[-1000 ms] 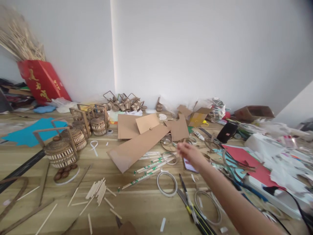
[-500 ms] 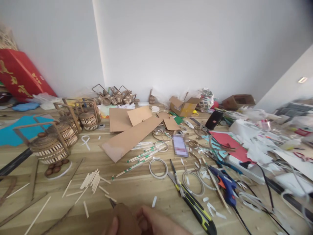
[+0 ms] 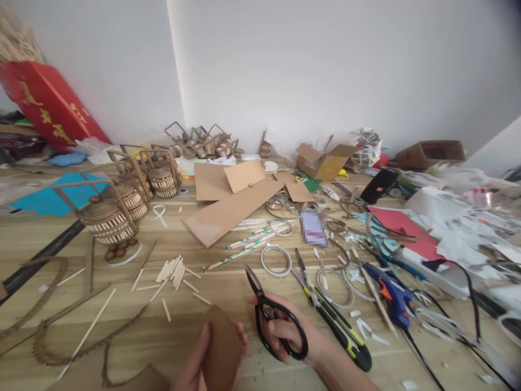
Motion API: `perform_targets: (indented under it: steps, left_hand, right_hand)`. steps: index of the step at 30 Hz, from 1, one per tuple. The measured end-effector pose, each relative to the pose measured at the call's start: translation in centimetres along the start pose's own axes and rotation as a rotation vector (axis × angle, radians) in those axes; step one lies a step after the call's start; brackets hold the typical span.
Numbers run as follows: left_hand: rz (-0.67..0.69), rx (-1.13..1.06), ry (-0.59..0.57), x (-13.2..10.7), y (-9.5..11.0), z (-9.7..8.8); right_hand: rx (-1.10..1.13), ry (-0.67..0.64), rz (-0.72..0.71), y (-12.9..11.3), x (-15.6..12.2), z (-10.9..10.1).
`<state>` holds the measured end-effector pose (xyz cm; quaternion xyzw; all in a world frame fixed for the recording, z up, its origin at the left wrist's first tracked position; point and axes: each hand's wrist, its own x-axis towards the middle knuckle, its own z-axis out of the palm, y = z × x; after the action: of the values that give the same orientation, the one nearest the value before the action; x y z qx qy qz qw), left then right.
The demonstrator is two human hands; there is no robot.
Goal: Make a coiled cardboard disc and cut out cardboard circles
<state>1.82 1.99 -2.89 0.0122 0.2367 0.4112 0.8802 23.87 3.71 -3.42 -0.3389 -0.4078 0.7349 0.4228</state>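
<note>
My right hand [image 3: 287,334] grips black-handled scissors [image 3: 271,315], fingers through the loops, with the blades closed and pointing up and left. My left hand [image 3: 203,358], low in the view, holds a curved piece of brown cardboard [image 3: 222,345] just left of the scissors. Both hands hover over the wooden table [image 3: 228,288] near its front edge.
A yellow-black utility knife [image 3: 340,334], a blue glue gun [image 3: 388,293], tape rings [image 3: 275,260], a phone [image 3: 313,227], wooden sticks [image 3: 173,270], cardboard sheets [image 3: 230,209], woven baskets [image 3: 108,222], a small open box [image 3: 323,160] and red paper [image 3: 401,231] crowd the table.
My right hand came back from reaching toward the phone and now holds the scissors. My left hand with the cardboard piece has risen into view.
</note>
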Motion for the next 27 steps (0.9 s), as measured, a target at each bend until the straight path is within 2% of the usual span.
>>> perform_targets:
  steps: [2, 8, 10, 12, 15, 18, 19, 20, 21, 23, 25, 27]
  left_hand:
    - [-0.045, 0.015, -0.018, -0.4, 0.1, 0.8]
    - [0.024, 0.158, -0.039, -0.5, -1.2, 3.3]
    - [0.030, 0.201, -0.030, -0.3, -1.5, 3.5]
    - [0.065, 0.168, -0.003, -0.4, -1.0, 3.5]
    - [0.220, 0.017, 0.094, -0.6, 1.0, 3.3]
    - [0.323, -0.025, 0.054, -0.9, 3.0, 3.1]
    - [0.342, -0.022, 0.030, -1.0, 3.4, 3.0]
    - [0.337, -0.005, 0.005, -1.1, 3.7, 3.0]
    - [0.327, 0.013, -0.018, -1.1, 3.7, 2.9]
    - [0.291, 0.045, -0.072, -1.2, 3.6, 2.7]
    - [0.269, 0.048, -0.130, -1.3, 3.3, 2.6]
    - [0.262, 0.038, -0.155, -1.3, 3.0, 2.4]
  right_hand:
    - [-0.007, -0.020, -0.002, 0.3, -0.2, 0.2]
    - [-0.119, -0.195, 0.146, 1.8, -0.9, 2.5]
    - [-0.238, -0.231, 0.124, 1.5, -0.8, 3.4]
    - [-0.445, -0.245, 0.027, 0.1, -0.6, 3.6]
    - [-0.641, -0.094, -0.098, -3.2, -1.8, 2.6]
    - [-0.843, 0.121, -0.225, -4.8, -6.0, 1.1]
    - [-1.100, 0.117, -0.301, -4.4, -7.8, 0.7]
    - [-1.315, 0.050, -0.358, -3.5, -9.5, 0.5]
    - [-1.455, -0.078, -0.357, -2.2, -11.1, 0.5]
    - [-1.546, -0.320, -0.394, 0.5, -12.9, 0.9]
    - [-1.532, -0.446, -0.391, 2.5, -12.7, 1.8]
    - [-1.456, -0.496, -0.361, 2.9, -10.6, 3.0]
